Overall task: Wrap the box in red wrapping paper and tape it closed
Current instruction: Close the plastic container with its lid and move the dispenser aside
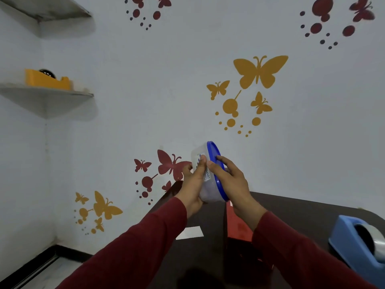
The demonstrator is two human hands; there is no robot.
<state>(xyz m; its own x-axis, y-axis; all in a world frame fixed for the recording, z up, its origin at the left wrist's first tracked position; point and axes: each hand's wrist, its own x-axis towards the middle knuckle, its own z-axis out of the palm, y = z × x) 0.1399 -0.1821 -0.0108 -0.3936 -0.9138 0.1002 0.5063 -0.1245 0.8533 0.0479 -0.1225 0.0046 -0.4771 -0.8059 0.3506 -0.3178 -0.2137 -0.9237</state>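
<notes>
Box (208, 174) first: you are holding it up in the air in front of the wall, above the far edge of the dark table (291, 209), tipped on its side so the lid faces right. It is a rounded container of cloudy translucent plastic, with a glossy blue lid (214, 151) snapped along its right edge and a small white printed label on the side facing you.

Your left hand (192, 184) grips the body from the left and beneath: the palm cups the lower end, the fingers curl up over the plastic wall, and a fingertip lies on the label. Your right hand (231, 178) grasps the lid side, the thumb pressed on the container's wall just beside the left fingers and the other fingers bent over the blue rim, one tip reaching onto the flat of the lid. Both sleeves are dark red.

Below your right wrist, red wrapping paper (237, 228) lies on the table as a long, narrow, flat-sided shape with a faint darker pattern; its near end disappears in shadow under your forearm. A small white rectangle of paper (189, 232) lies flat to its left. At the right edge sits a blue plastic tape dispenser (345, 243), smooth and wedge-shaped, holding a grey roll.

On the wall, matte butterfly decals (260, 71) show in ochre and dark red. A corner shelf (48, 94) on the left carries a yellow tape dispenser (45, 80).
</notes>
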